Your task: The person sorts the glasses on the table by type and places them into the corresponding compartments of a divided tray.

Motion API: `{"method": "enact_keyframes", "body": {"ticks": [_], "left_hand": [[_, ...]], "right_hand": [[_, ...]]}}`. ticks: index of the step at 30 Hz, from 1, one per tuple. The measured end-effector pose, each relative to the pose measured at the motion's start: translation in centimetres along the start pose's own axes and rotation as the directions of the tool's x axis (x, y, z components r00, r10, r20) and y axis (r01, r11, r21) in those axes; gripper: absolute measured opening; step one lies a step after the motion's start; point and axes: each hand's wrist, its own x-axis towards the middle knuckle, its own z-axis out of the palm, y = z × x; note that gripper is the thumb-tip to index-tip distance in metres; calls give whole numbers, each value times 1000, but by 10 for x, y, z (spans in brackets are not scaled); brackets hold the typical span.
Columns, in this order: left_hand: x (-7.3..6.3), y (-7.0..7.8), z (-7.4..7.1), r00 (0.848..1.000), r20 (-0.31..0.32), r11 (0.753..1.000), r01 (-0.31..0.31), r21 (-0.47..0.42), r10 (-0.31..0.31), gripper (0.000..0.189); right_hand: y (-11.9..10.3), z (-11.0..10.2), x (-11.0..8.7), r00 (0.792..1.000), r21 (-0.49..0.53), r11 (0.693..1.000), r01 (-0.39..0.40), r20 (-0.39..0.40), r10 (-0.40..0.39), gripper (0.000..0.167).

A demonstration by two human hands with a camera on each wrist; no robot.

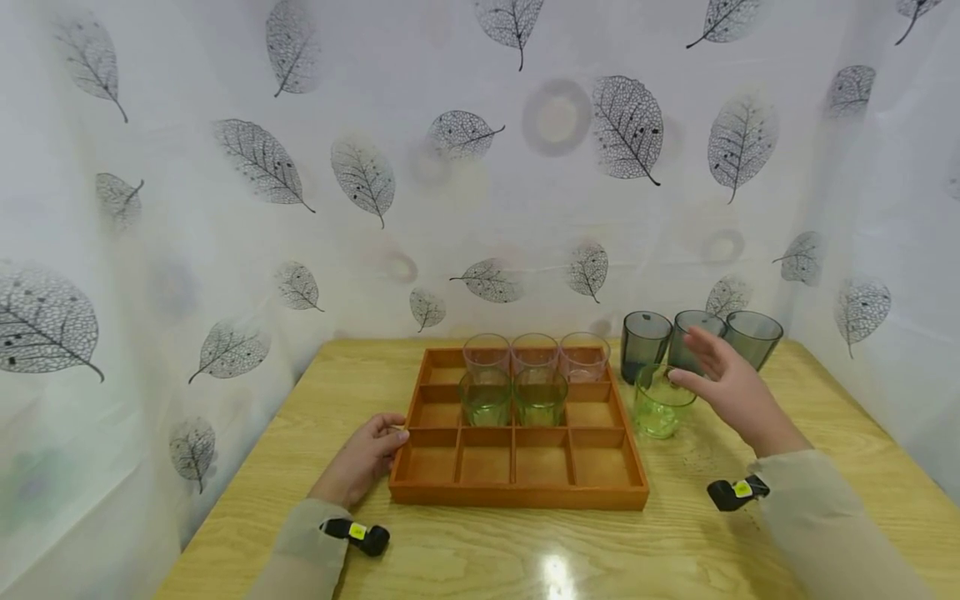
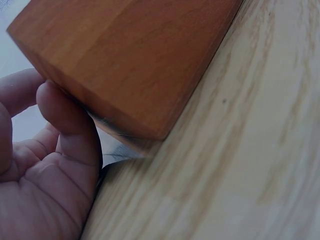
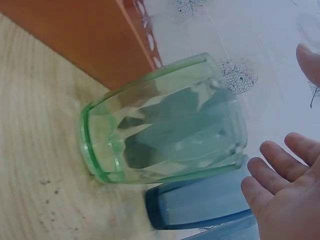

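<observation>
We held our R hand (image 1: 731,396) near a see-thru green glass tumbler (image 1: 660,410), faceted, wider up top, upright on the table (image 1: 450,550) just R of the compartmented wooden tray (image 1: 517,497); fingers spread, gripping nothing. Our L hand (image 1: 363,458) touched the tray's L side, fingers loosely bent.

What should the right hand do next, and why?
I'd probably curl the right hand gently around the green tumbler standing beside the wooden divided tray. That hand is open near the tumbler and holds nothing. Two similar green tumblers stand in the tray's middle row, and the right-end compartment there looks free.
</observation>
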Motion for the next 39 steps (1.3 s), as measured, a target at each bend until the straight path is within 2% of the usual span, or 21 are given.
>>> {"method": "enact_keyframes", "body": {"ticks": [8, 17, 22, 31, 34, 39], "left_hand": [[0, 0, 1, 1000, -6, 1000, -1, -12, 1, 40], [0, 0, 1, 1000, 1, 1000, -2, -6, 2, 41], [0, -1, 0, 1000, -3, 1000, -5, -6, 5, 40], [-1, 2, 1, 1000, -1, 1000, 0, -2, 0, 40], [-1, 2, 0, 1000, 8, 1000, -3, -7, 3, 40], [-1, 2, 0, 1000, 5, 1000, 1, -6, -1, 40]], "right_hand": [[22, 9, -4, 1000, 45, 999, -4, -27, 5, 92], [36, 23, -9, 998, 161, 985, -58, -5, 60, 96], [43, 31, -11, 997, 169, 982, -80, 22, 77, 93], [50, 37, -12, 999, 130, 991, -27, 21, 24, 88], [52, 40, -12, 1000, 163, 987, -2, 30, -3, 87], [57, 45, -11, 998, 216, 976, -15, 58, 2, 88]]}}
